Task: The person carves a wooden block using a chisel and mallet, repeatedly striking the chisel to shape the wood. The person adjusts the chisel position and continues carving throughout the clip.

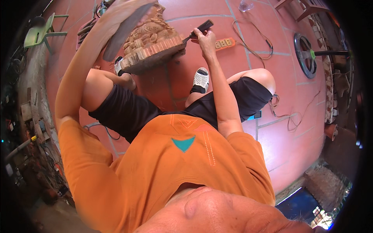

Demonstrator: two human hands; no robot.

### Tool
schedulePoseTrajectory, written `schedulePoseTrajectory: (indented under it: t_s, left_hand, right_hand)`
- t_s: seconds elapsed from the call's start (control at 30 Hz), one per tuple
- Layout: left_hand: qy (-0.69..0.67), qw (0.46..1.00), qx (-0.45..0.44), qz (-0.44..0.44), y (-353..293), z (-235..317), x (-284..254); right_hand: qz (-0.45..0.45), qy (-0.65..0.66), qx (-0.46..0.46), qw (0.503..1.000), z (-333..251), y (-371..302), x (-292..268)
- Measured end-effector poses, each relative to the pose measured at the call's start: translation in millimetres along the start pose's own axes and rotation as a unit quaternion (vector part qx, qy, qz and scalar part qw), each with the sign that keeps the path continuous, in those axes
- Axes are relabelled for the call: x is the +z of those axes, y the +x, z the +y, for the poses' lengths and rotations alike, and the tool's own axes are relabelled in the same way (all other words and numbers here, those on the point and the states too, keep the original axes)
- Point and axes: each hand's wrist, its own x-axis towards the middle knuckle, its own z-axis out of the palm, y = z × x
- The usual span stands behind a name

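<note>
A carved wooden piece [149,35] with dense rounded relief stands on the tiled floor between my feet, its thick rough-edged base turned toward me. My right hand [207,42] is closed around a chisel [203,27] with a dark handle. The chisel's metal shank slants down to the right end of the carving's base and appears to touch it. Over the carving's left side, my left hand [126,9] is smeared by motion but wraps the upper end of a long, flat, dark bar [123,37]. That bar hides part of the carving.
An orange power strip [225,43] lies just right of my right hand, with a cable [268,42] looping beyond it. Farther right is a dark round wheel-like base [305,56]. At the left are a green chair [40,34] and a pink basket [82,33] of tools.
</note>
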Motion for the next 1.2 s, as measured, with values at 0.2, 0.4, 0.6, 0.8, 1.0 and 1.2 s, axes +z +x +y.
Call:
schedulePoseTrajectory:
  t_s: [0.2,0.4,0.6,0.8,1.0,1.2]
  left_hand:
    - [-0.130,0.990,0.040,-0.044,-33.7,-13.7,-23.8]
    - [0.023,0.999,0.002,-0.040,-25.7,-43.3,-17.7]
    - [0.042,0.999,-0.026,-0.023,-27.1,-43.7,-15.8]
    - [0.042,0.998,-0.027,-0.037,-21.7,-52.4,-20.4]
    - [0.048,0.996,-0.030,-0.063,-17.5,-51.7,-20.1]
    - [0.108,0.992,0.046,-0.045,-8.7,-44.7,-14.1]
  right_hand:
    - [-0.002,0.000,-0.035,0.999,-6.0,3.3,24.9]
    - [0.025,-0.018,-0.080,0.996,-23.2,9.5,24.9]
    - [0.019,-0.087,-0.058,0.994,-7.1,10.8,22.7]
    - [0.020,-0.088,-0.051,0.995,-3.7,8.8,27.4]
    - [0.026,-0.111,-0.066,0.991,0.7,10.8,27.9]
    - [0.040,-0.153,-0.108,0.981,-0.4,8.3,32.6]
